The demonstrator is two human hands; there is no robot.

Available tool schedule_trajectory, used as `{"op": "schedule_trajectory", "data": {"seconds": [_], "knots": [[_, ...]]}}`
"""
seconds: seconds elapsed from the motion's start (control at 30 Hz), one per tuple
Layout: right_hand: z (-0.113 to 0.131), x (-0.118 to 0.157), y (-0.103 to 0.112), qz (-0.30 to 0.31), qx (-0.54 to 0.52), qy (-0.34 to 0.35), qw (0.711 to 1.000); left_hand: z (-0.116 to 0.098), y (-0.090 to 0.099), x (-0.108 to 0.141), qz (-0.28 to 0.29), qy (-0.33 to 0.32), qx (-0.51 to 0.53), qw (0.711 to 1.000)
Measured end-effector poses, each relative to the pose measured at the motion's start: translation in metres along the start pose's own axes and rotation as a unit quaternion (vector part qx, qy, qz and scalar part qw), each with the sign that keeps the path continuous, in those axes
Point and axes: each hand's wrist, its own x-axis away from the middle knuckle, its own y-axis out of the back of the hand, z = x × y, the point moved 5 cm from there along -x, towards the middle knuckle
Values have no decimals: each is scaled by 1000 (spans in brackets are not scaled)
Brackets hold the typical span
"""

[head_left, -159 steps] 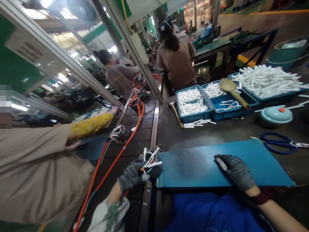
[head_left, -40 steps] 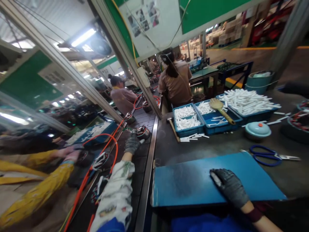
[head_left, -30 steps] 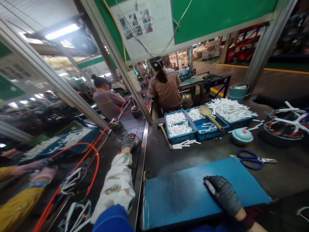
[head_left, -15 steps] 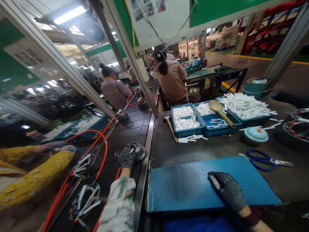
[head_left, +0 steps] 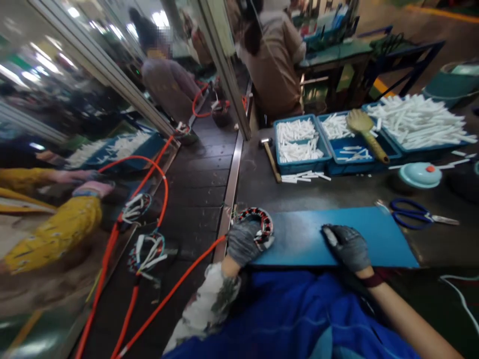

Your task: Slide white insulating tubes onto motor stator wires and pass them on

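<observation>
the left hand, half a second ago out on the conveyor, now has its grip clamped around a wound stator at the blue mat edge. the right hand stays flat, fingers spread, on the mat.

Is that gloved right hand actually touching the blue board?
Touching. The head view shows the right hand lying palm-down on the blue board, no gap visible.

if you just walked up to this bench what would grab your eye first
The left hand, in a grey glove, grips a round wound stator at the left edge of the blue mat, while the right hand lies flat on the mat. Behind it, blue trays heaped with white tubes line the far side of the bench. To the left, bright orange cables loop over the dark conveyor.
</observation>
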Motion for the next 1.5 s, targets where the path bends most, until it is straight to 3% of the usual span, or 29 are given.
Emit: {"op": "schedule_trajectory", "data": {"seconds": [0.07, 0.17, 0.27, 0.37, 0.47, 0.57, 0.67, 0.77, 0.83, 0.97, 1.07, 1.17, 1.33, 1.5], "knots": [[6, -7, 7, 9, -6, -11, 1000, -34, -12, 4, 50, -74, -12, 996], [23, -20, 18, 24, -48, 10, 998, -60, -13, 8, 67, -101, -24, 992], [46, -31, 35, 19, -132, 88, 987, -60, 7, 16, 29, -191, 3, 981], [63, -38, 45, 29, -204, 165, 964, -46, 32, 22, -8, -282, 89, 955], [76, -48, 37, 75, -259, 220, 938, -36, 42, 15, -55, -264, 87, 959], [90, -61, 20, 125, -329, 251, 902, -43, 28, 2, -25, -258, -1, 966], [100, -77, 2, 166, -422, 203, 868, -51, 15, -6, 0, -237, -66, 969], [105, -90, -10, 216, -475, 117, 845, -46, 19, -4, -48, -191, -96, 976], [107, -99, -13, 263, -482, 94, 831, -38, 23, 0, -79, -181, -96, 976], [113, -116, -8, 386, -472, 129, 782, -25, 23, 5, -68, -214, -38, 974], [123, -125, -2, 433, -402, 175, 787, -21, 21, 6, -35, -246, 7, 969], [137, -126, 1, 461, -351, 205, 789, -18, 19, 8, -38, -247, 39, 967], [140, -124, -2, 494, -366, 149, 774, 0, 1, 7, -67, -212, 159, 962], [130, -128, 1, 528, -425, 118, 726, 15, -18, 4, -89, -214, 243, 942]]}}
